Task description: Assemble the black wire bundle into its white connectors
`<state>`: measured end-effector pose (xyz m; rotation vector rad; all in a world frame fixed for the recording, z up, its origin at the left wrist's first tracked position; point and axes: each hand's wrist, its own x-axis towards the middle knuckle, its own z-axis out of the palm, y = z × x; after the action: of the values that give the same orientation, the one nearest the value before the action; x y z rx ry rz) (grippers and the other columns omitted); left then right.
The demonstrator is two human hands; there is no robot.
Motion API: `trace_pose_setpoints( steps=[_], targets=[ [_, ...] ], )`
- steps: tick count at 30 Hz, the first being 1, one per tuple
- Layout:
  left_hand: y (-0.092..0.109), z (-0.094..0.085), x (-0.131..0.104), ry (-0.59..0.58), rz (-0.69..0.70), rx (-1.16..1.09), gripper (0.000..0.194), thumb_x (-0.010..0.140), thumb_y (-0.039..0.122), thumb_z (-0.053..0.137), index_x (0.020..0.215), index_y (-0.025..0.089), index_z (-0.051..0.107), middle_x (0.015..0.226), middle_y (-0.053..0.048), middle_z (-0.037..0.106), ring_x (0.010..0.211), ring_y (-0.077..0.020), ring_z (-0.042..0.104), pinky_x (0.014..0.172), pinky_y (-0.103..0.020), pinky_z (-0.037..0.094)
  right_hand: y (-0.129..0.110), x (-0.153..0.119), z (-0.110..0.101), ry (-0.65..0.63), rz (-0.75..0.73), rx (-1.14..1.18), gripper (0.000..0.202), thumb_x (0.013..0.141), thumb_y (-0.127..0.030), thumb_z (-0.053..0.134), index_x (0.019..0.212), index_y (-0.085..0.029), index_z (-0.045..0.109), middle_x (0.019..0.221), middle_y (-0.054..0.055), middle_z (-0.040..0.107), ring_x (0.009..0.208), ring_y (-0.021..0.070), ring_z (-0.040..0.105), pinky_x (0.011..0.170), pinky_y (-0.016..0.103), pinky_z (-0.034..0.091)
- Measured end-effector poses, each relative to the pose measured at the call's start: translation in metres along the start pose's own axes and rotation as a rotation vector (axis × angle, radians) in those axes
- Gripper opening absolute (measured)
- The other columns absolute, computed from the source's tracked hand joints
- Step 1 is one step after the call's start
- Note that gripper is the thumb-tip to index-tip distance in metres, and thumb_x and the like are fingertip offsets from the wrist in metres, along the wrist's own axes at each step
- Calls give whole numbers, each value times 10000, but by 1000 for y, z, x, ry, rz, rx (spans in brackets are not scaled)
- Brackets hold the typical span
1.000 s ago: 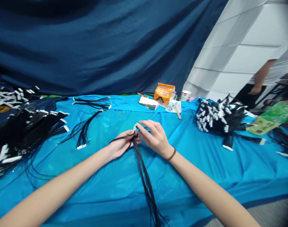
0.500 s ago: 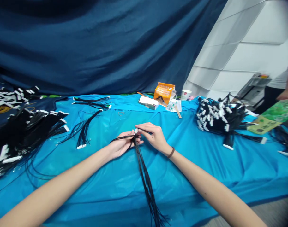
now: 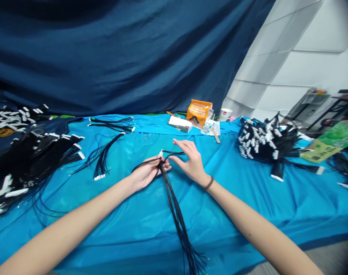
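Two bare hands are brought close together above the blue-covered desk (image 3: 242,191), with one bundle of black cables (image 3: 175,206) between them. By the left hand (image 3: 147,175) the bundle is held just below its white connector (image 3: 161,153); the grip is closed, with cables pinched between thumb and fingers. A loop of cable is bent out over the left palm, and the loose ends are hung down toward the near edge of the desk. At the right hand (image 3: 191,162) the grip is wide, the thumb parted from the raised fingers. A few strands are stretched across from the connector into that gap; whether they are touched cannot be told. A brown band (image 3: 209,183) is worn on the right wrist.

To the left, a large pile of cables (image 3: 33,162) with white ends is spread, and a small bundle (image 3: 102,160) is laid between it and the left hand. Another heap (image 3: 264,139) is gathered on the right, beside a green and yellow package (image 3: 328,142). Near the far edge, an orange bag (image 3: 199,112) is stood between a white-topped box (image 3: 180,124) and a paper cup (image 3: 225,114).
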<state>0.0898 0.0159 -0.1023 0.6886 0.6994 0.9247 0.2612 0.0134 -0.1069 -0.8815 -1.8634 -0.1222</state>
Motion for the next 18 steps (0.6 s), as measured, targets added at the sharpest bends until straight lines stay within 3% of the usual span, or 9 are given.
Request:
trace_pose_setpoints(
  steps=[4,7,11,18],
  targets=[
    [1,-2,4,67,56,-83,219,816,56,420,680,87,589,710,-76,620,719,-148,621,787,-329,505,3,-4,-4,26,-409,-277,267,800,-186,583,1061,-241,572,924,50,625,930,181,523,815,343,433],
    [-1,-4,7,92,72,-111,261,818,34,397,657,90,595,694,-64,615,707,-127,614,733,-263,508,2,-7,0,-33,-593,-316,170,809,-149,563,967,-208,581,881,33,639,890,154,541,803,328,423],
    [-2,-5,6,65,64,-127,264,810,17,403,666,93,610,700,-54,615,692,-97,600,661,-181,485,-1,-9,6,-57,-607,-320,132,824,-148,541,944,-192,573,901,25,650,877,142,554,807,330,411],
    [-3,0,1,-5,21,-131,231,778,-15,436,688,82,626,677,-37,600,629,-73,567,609,-156,453,-7,-8,2,-45,-615,-340,91,833,-155,530,902,-183,582,847,17,661,842,131,573,789,324,407]
  ],
)
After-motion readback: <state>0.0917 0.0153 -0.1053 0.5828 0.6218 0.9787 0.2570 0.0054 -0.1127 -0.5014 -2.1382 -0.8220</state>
